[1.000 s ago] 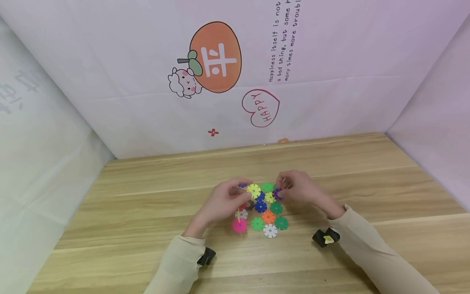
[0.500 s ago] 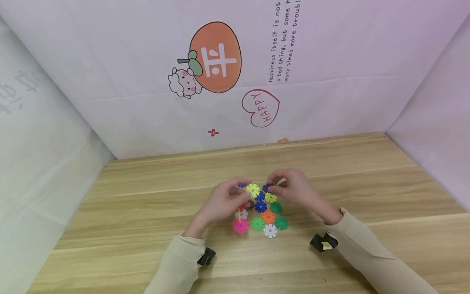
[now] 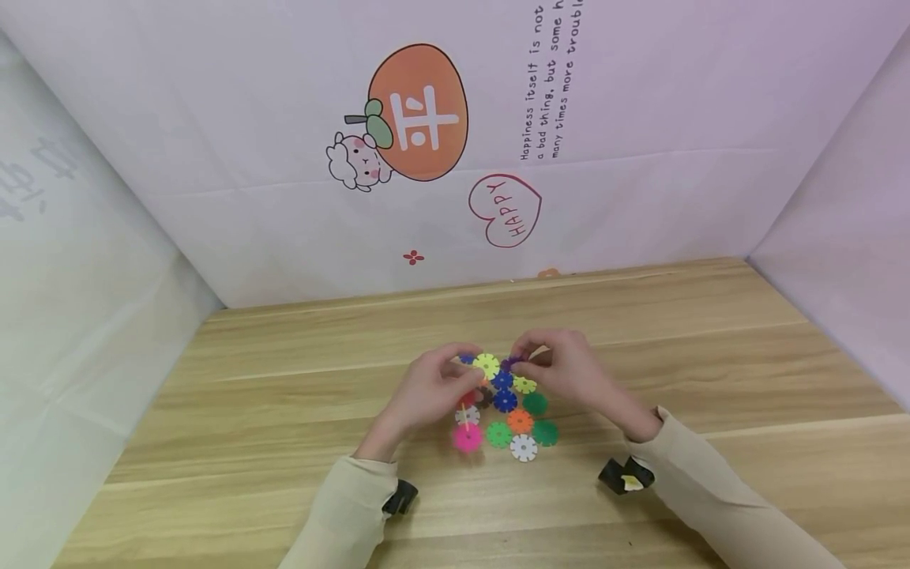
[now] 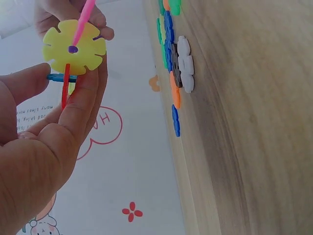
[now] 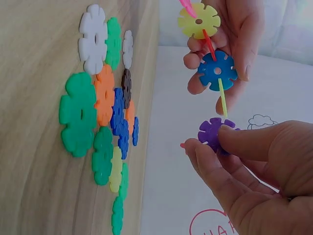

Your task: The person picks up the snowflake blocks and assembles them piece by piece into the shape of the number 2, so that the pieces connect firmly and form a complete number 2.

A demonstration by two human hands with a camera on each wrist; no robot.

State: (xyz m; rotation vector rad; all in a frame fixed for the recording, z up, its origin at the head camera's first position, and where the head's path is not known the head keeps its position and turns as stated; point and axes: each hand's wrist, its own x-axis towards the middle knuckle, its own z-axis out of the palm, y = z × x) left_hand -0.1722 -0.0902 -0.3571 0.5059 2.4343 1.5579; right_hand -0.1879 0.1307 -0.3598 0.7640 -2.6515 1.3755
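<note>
My left hand [image 3: 435,387] pinches a blue notched plastic disc [image 5: 208,73] between thumb and fingers. That disc belongs to a slotted-together chain with a red disc [image 5: 209,44], a yellow disc [image 4: 58,46], a pink disc [image 3: 468,437] and another yellow disc [image 3: 486,366]. My right hand [image 3: 569,367] pinches a purple notched disc [image 5: 210,133] between thumb and fingertips. In the right wrist view, the purple disc sits right at the free end of the edge-on yellow disc. Fingers partly cover the purple disc.
Several loose notched discs lie flat on the wooden table below my hands, among them a white disc [image 3: 524,448], an orange disc [image 3: 520,420] and a dark green disc [image 3: 545,432]. A printed white cloth [image 3: 284,237] stands along the table's back edge.
My right hand has moved left with the purple disc, bringing it up to the upper yellow disc. The left hand has barely shifted and keeps its hold on the chain.
</note>
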